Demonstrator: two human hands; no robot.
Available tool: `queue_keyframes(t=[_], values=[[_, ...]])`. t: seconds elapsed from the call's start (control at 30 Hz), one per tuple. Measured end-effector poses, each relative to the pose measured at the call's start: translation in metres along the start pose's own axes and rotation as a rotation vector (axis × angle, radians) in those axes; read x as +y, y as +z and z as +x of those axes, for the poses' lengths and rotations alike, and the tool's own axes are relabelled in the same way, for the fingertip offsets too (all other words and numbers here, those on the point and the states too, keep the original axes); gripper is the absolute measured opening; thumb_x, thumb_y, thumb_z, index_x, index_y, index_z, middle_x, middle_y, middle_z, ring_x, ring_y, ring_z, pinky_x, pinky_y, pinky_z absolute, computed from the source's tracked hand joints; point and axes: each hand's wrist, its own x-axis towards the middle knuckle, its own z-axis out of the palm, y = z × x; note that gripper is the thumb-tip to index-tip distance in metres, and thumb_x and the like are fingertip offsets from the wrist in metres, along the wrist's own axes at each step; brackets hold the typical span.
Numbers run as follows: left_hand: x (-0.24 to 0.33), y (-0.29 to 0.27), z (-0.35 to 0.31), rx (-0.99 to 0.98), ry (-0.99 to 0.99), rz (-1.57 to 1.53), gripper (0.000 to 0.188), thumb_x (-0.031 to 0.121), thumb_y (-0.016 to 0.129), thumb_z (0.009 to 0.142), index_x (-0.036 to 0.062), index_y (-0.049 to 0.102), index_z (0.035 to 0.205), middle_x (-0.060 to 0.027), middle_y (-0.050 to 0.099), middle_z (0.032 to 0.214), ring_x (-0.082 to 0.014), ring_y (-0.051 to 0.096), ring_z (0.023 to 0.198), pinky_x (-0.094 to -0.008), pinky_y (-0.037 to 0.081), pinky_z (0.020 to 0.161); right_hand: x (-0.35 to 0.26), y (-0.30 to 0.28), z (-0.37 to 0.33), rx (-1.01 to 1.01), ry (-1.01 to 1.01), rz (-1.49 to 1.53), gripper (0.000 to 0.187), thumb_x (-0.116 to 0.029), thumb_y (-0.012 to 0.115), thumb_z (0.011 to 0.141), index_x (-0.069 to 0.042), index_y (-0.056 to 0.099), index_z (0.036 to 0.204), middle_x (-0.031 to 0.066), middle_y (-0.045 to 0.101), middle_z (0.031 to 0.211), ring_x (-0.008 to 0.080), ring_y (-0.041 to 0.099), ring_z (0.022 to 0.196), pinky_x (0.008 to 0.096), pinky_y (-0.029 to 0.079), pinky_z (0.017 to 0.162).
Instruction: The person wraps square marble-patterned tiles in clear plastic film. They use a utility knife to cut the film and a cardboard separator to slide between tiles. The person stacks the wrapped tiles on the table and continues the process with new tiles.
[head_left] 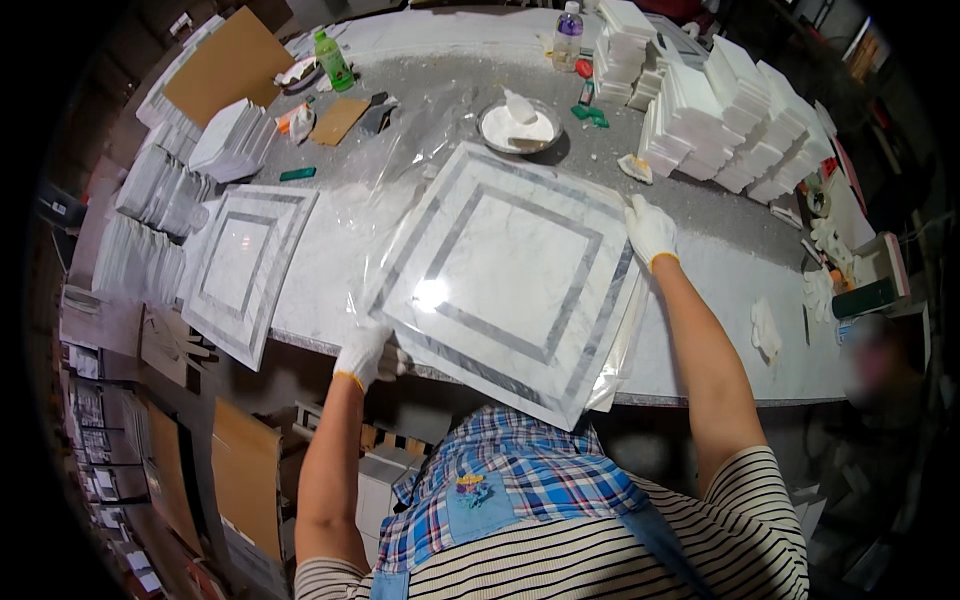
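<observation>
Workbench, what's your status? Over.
Left white-gloved hand at left corner of square white marble-patterned, grey-banded panel; right white-gloved hand at its right corner. Crumpled clear plastic film alongside.

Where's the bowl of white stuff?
In the head view, the bowl is near the top, slightly right of centre, just beyond the large banded panel.

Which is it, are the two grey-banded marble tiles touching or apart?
Apart. The head view shows white tabletop between the left marble tile and the middle marble tile.
</observation>
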Motion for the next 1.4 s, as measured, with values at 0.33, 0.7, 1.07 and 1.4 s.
queue_keyframes(t=[0.33, 0.7, 1.07, 1.4], values=[[0.039, -0.03, 0.078, 0.081, 0.057, -0.038, 0.015, 0.019, 0.058, 0.092, 0.0058, 0.063, 0.087, -0.01, 0.064, 0.069, -0.0258, 0.061, 0.053, -0.0435, 0.051, 0.047, 0.018, 0.018, -0.02, 0.017, -0.004, 0.014, 0.035, -0.036, 0.047, 0.098, -0.012, 0.057, 0.12, 0.0246, 0.067, 0.11, 0.0449, 0.064, 0.101, 0.0559, 0.049, 0.087], [0.062, -0.026, 0.085, 0.317, 0.363, 0.045, 0.025, 0.023, 0.059, 0.089, 0.0019, 0.063, 0.076, -0.0112, 0.063, 0.061, -0.022, 0.057, 0.045, -0.0356, 0.045, 0.043, 0.002, 0.012, -0.047, -0.016, 0.122, -0.02, 0.038, -0.041, 0.046, 0.099, -0.016, 0.058, 0.126, 0.0262, 0.066, 0.114, 0.0451, 0.064, 0.104, 0.0557, 0.05, 0.089], [-0.071, 0.075, -0.075, -0.362, 0.053, 0.031, 0.044, 0.04, 0.059, 0.099, -0.0033, 0.067, 0.098, -0.0095, 0.068, 0.074, -0.0152, 0.065, 0.064, -0.0299, 0.055, 0.061, -0.009, 0.005, -0.052, -0.028, 0.162, -0.023, 0.04, -0.04, 0.044, 0.1, -0.012, 0.058, 0.124, 0.0277, 0.065, 0.117, 0.0448, 0.063, 0.106, 0.0549, 0.05, 0.09], [-0.103, 0.098, -0.074, -0.299, 0.237, -0.031, 0.028, 0.004, 0.072, 0.081, -0.0072, 0.064, 0.105, -0.0077, 0.069, 0.088, -0.0111, 0.063, 0.074, -0.0252, 0.052, 0.069, -0.012, 0.008, -0.064, 0.062, 0.065, -0.073, 0.04, -0.037, 0.044, 0.1, -0.009, 0.059, 0.124, 0.0258, 0.065, 0.117, 0.0429, 0.064, 0.106, 0.0538, 0.05, 0.09]])
